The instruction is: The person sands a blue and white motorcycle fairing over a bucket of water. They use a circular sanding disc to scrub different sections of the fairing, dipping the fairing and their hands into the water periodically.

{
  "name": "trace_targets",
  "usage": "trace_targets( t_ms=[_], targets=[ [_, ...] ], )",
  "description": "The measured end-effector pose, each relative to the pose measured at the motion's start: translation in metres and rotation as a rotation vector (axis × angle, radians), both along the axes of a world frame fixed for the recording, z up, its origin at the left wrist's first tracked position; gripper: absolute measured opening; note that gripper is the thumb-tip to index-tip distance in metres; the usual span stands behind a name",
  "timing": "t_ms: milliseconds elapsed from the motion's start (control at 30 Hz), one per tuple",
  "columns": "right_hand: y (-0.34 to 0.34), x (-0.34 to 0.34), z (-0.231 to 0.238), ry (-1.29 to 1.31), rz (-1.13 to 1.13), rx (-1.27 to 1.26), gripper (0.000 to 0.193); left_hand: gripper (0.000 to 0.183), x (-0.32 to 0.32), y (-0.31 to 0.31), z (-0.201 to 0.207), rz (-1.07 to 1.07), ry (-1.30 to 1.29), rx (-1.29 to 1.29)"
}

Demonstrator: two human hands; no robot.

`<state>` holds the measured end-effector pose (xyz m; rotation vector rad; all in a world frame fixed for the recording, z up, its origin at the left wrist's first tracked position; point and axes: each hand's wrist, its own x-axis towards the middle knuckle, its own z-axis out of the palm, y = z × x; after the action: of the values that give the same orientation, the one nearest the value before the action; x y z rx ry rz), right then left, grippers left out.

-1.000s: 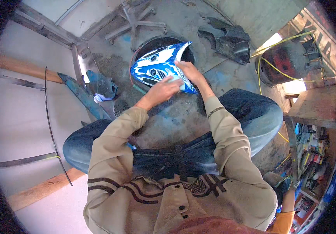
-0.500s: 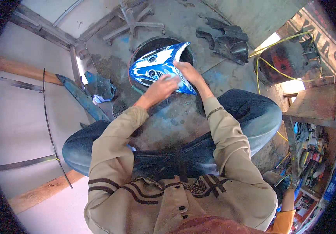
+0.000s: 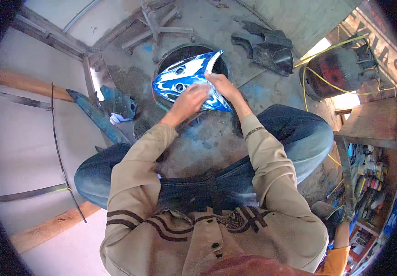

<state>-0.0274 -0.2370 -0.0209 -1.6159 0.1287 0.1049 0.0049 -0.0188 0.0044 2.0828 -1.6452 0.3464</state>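
Note:
A glossy blue and white motorcycle fairing panel [image 3: 171, 82] with two round recesses rests over a round black tub [image 3: 198, 48] on the floor. My right hand [image 3: 224, 87] grips the panel's right edge, the thumb over its upper face. Pressed against the panel's lower middle is my left hand [image 3: 189, 103], fingers curled together. Something pale and blurred shows at those fingertips; I cannot make out what it is. My legs are spread to either side of the tub.
Black plastic parts [image 3: 272, 48] lie beyond on the right, near a dark cylindrical tank [image 3: 332, 76] with a yellow hose. Left stand a blue-grey panel [image 3: 95, 115] and a metal chair base [image 3: 154, 30]. Another person's arm [image 3: 342, 235] shows at lower right, by cluttered shelves [image 3: 369, 179].
My left hand has shifted slightly up and left along the panel, its fingers more curled. My right hand and the panel have hardly moved.

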Motion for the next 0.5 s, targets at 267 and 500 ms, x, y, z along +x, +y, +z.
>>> trace_targets(
  t_ms=[267,500],
  targets=[
    [0.006,0.002,0.004,0.001,-0.003,0.054,0.059,0.034,0.010,0.005,0.000,0.118,0.017,0.026],
    [0.000,0.006,-0.003,-0.007,0.002,-0.013,0.053,0.032,0.015,0.007,0.006,-0.048,0.000,0.061]
  ],
)
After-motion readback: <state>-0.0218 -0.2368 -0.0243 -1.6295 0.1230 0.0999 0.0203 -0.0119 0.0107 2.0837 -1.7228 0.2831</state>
